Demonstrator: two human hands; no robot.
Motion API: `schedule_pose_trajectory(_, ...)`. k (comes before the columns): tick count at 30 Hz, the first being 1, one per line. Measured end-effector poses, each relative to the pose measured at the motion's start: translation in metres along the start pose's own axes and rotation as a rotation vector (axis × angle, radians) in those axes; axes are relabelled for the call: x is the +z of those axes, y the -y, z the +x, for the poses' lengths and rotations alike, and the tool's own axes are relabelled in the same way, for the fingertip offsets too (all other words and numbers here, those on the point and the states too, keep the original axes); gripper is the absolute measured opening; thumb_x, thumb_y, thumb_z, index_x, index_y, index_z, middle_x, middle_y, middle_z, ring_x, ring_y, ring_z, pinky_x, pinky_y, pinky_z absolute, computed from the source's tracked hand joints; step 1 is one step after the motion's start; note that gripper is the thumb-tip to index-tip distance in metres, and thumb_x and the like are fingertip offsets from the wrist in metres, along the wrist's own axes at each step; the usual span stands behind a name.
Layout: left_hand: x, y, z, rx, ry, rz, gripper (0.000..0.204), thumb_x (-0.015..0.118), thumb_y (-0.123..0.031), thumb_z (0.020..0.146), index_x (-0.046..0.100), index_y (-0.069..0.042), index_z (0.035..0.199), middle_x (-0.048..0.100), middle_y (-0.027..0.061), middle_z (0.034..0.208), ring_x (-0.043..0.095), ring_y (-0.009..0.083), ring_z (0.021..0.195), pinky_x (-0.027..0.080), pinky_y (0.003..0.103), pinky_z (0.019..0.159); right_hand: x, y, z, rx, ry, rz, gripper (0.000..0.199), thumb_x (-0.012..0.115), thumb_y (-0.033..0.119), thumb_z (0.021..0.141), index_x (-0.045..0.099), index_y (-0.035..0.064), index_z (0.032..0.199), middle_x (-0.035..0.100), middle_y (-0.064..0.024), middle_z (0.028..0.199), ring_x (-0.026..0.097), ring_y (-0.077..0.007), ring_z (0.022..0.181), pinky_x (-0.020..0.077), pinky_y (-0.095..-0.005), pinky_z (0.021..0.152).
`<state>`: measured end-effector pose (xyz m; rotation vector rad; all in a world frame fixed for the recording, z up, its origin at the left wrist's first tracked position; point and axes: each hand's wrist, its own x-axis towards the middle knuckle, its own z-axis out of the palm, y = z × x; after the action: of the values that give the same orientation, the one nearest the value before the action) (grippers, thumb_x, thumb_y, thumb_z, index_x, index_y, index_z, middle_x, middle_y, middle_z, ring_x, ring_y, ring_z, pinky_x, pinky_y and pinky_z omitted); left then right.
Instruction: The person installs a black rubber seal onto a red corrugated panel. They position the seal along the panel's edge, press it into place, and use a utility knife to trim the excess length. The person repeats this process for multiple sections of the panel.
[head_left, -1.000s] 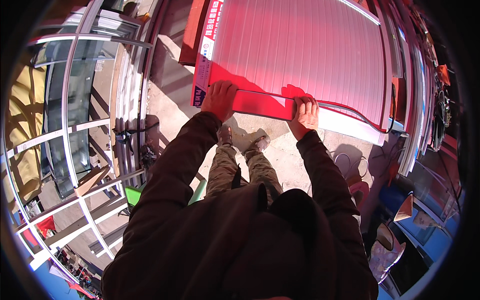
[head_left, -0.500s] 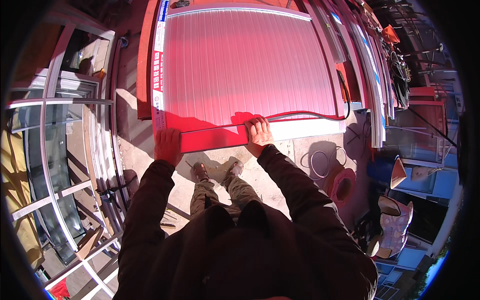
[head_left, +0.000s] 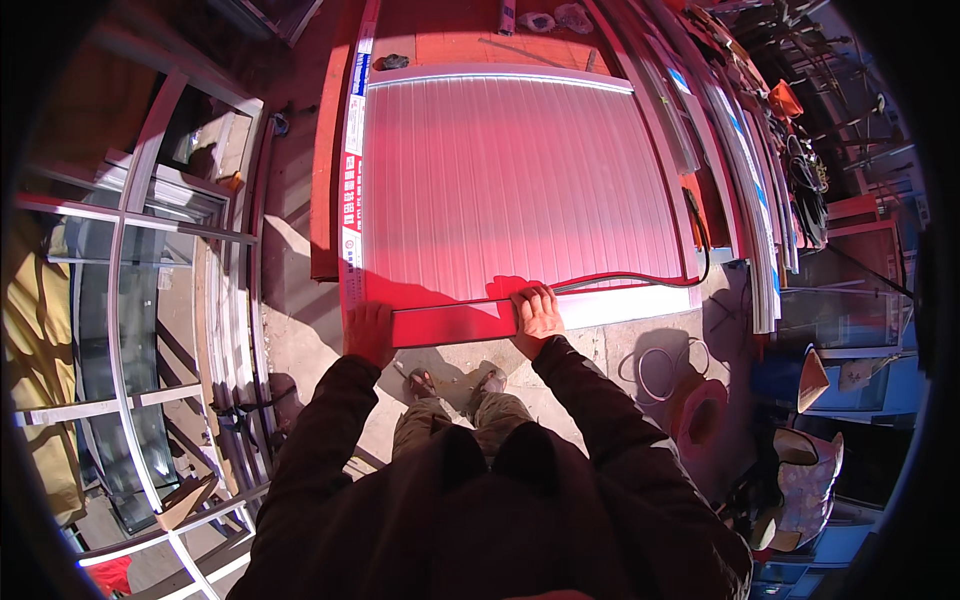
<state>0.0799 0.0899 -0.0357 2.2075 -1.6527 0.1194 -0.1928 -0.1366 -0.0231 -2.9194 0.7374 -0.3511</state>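
Observation:
A framed panel with narrow lengthwise ribs (head_left: 510,190) lies flat in front of me, tinted red by the light. My left hand (head_left: 369,332) grips its near left corner, fingers curled over the edge. Farther right on the same near edge, my right hand (head_left: 538,318) is closed around the frame. The thumbs and the underside of the panel are hidden. From beside my right hand a dark flexible strip (head_left: 600,279) runs along the near edge and curls up at the right corner.
Orange-red boards (head_left: 332,200) lie under the panel. Glazed window frames (head_left: 118,290) stand on the left. Long profiles (head_left: 742,170) are stacked on the right. A thick ring-shaped roll (head_left: 702,412) and thin hoops (head_left: 656,374) sit on the floor at my right.
The whole scene has shifted down and slightly right, showing more of the boards beyond the panel. Both hands keep their places on the panel's near edge.

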Motion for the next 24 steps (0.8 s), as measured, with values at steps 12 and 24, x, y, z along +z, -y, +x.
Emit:
schedule_pose_trajectory(12,-0.009,-0.013,0.004,-0.088,0.135,0.092,0.050,0.077,-0.022,0.074,0.053,-0.009,0.117,0.055,0.0144,0.118,0.052,0.0377,0.111,0.039,0.052,0.096,-0.034,-0.005,0.011,-0.002,0.309,0.045,0.075,0.072,0.036,0.073,0.051,0.0044,0.138,0.050,-0.0156,0.140,0.037,-0.0353,0.139,0.0209,-0.0532,0.121)
schedule_pose_trajectory(24,0.001,-0.092,0.053,-0.151,0.418,-0.071,0.082,0.082,-0.044,0.062,0.051,-0.008,0.129,0.055,0.0176,0.121,0.047,0.0416,0.119,0.037,0.054,0.101,-0.131,-0.308,-0.062,0.884,-0.393,0.110,0.054,0.074,0.021,0.074,0.060,0.0055,0.124,0.055,-0.0212,0.131,0.051,-0.0401,0.122,0.0437,-0.0478,0.102)
